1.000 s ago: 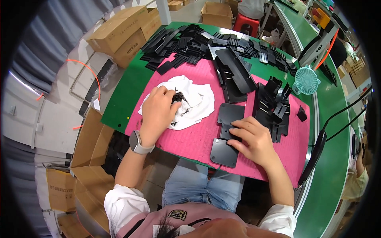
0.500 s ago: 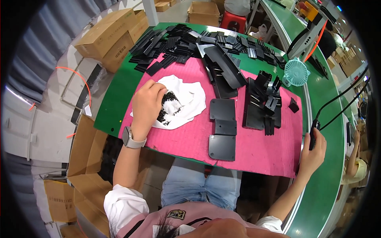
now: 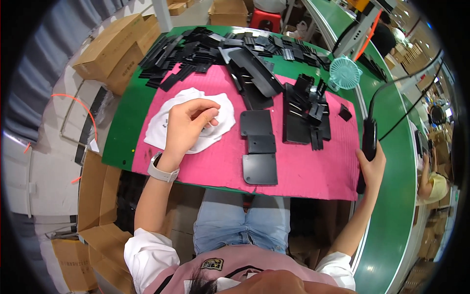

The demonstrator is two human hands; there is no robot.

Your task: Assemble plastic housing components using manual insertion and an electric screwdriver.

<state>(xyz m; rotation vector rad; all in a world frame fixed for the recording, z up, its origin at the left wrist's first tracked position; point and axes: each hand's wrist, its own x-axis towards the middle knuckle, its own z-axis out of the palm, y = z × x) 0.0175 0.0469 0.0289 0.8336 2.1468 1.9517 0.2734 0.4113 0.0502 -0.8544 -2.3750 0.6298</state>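
My left hand (image 3: 191, 125), with a watch on its wrist, hovers over a bunched white cloth (image 3: 159, 128). Thumb and fingers are pinched together; whatever lies between them is too small to make out. The hand covers most of the small black pieces on the cloth. At the right edge of the pink mat, my right hand (image 3: 374, 165) is wrapped round a black corded electric screwdriver (image 3: 370, 139), held upright. Between the hands, two flat black covers (image 3: 260, 169) lie in a column with a smaller black part (image 3: 261, 144) between them.
Black plastic parts (image 3: 198, 51) are heaped along the far table edge. Larger black housings (image 3: 254, 73) and a stack of small parts (image 3: 311, 105) stand on the pink mat (image 3: 220, 171). A teal fan (image 3: 344, 73) is at the right; an open carton (image 3: 100, 188) stands below left.
My left hand has lifted from the small black pieces and swung rightward, its fingers pinched. The screwdriver in my right hand is raised and shows more fully. The whole view has shifted slightly.
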